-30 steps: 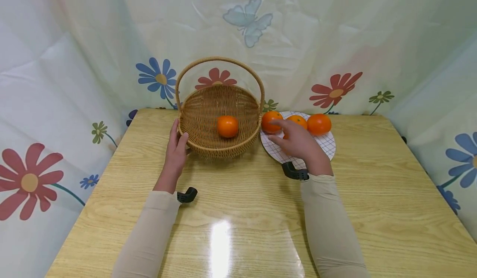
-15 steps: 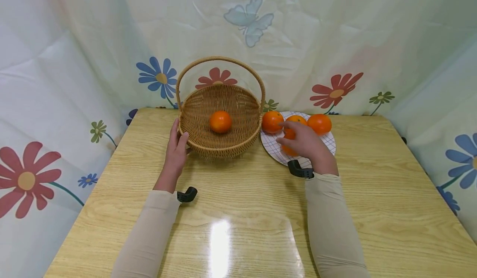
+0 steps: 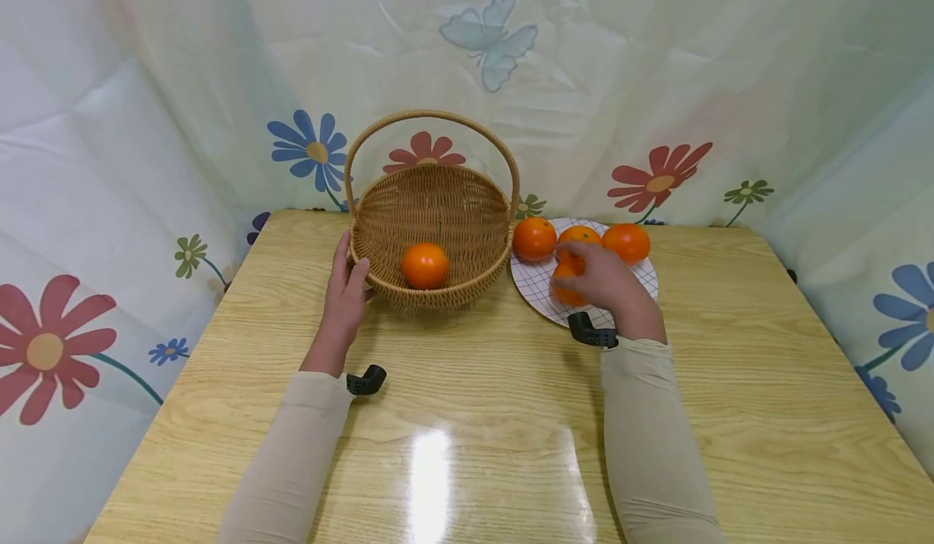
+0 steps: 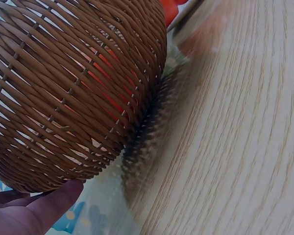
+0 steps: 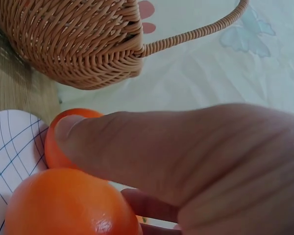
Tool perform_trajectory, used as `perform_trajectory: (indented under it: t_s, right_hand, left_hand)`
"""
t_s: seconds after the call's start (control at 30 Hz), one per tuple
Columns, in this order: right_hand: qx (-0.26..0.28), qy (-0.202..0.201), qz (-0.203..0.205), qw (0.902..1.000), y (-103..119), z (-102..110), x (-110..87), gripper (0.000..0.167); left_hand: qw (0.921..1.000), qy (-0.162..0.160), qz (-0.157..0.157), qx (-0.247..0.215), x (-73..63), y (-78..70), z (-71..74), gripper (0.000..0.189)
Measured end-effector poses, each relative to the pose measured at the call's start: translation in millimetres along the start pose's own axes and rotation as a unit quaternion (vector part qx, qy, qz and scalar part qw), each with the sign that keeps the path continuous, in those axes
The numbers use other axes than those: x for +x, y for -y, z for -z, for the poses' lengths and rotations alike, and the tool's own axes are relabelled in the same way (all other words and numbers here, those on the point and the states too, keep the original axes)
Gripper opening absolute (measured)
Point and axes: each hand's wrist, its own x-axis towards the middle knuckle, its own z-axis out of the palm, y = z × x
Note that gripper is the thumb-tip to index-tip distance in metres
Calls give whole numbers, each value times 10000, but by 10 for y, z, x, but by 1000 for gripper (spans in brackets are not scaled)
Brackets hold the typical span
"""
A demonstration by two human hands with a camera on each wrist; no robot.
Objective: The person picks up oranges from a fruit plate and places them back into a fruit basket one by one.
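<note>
A wicker basket (image 3: 434, 284) with a tall arched handle stands at the back of the table. One orange (image 3: 426, 266) lies inside it, near the front rim. Against the basket's left side rests my left hand (image 3: 344, 301), thumb toward the rim; in the left wrist view its fingertips (image 4: 71, 188) touch the weave. My right hand (image 3: 609, 284) is over a round plate (image 3: 536, 284), its thumb and fingers spread about the front orange (image 3: 567, 294), partly hidden by the hand. In the right wrist view the thumb stretches straight past this orange (image 5: 68, 205), overlapping another behind.
Around the checked plate's back edge sit more oranges: one at left (image 3: 534, 238), one in the middle (image 3: 580, 236) and one at right (image 3: 626, 242). A flowered curtain (image 3: 569, 139) hangs behind the wooden table (image 3: 481, 398). Both wrists carry black camera mounts.
The orange in the basket has rolled left, first backward and then toward the front rim. My right hand has shifted slightly right over the front orange. My left hand stays in place.
</note>
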Motion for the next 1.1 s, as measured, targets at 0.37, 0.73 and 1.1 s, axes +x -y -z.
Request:
perform_trajectory:
  t_s: [0.37, 0.73, 1.1]
  right_hand:
    - [33, 76, -166, 9998, -55, -53, 33, 57]
    - [-123, 32, -132, 9998, -77, -100, 60, 54]
    - [-132, 216, -78, 9996, -33, -92, 36, 57]
  left_hand:
    - [10000, -8, 10, 55, 14, 26, 9, 61]
    - [10000, -4, -4, 40, 14, 31, 12, 62]
    - [10000, 12, -32, 18, 14, 29, 11, 62]
